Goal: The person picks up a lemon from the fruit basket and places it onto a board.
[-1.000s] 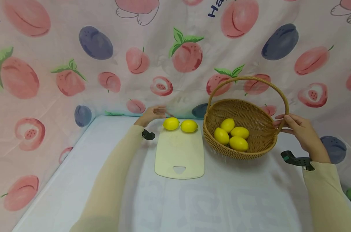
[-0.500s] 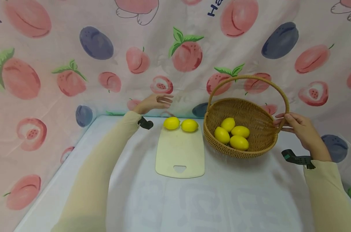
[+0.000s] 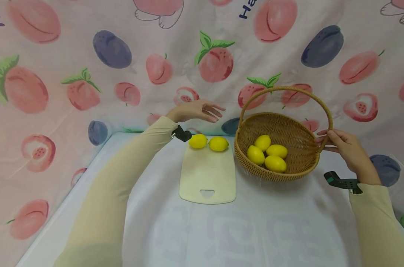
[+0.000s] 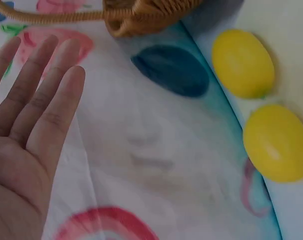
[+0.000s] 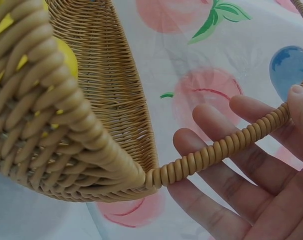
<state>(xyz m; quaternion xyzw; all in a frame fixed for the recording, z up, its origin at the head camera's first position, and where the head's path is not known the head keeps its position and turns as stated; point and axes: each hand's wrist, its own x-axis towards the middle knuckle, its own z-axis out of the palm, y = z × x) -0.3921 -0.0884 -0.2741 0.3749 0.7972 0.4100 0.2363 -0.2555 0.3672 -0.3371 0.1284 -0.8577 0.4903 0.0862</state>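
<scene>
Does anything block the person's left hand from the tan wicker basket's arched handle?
Nothing visible stands between the left hand and the tan arched wicker handle; the two oval yellow lemons at the far end of the flat cream cutting board lie lower, outside that gap.

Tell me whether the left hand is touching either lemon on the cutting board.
Apart. The left wrist view shows it plainly: a stretch of fruit-print cloth shows between the left hand and both lemons.

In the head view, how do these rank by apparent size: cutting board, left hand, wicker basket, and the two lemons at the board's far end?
1. Wicker basket
2. Cutting board
3. Left hand
4. Left lemon and right lemon: too alike to rank
</scene>
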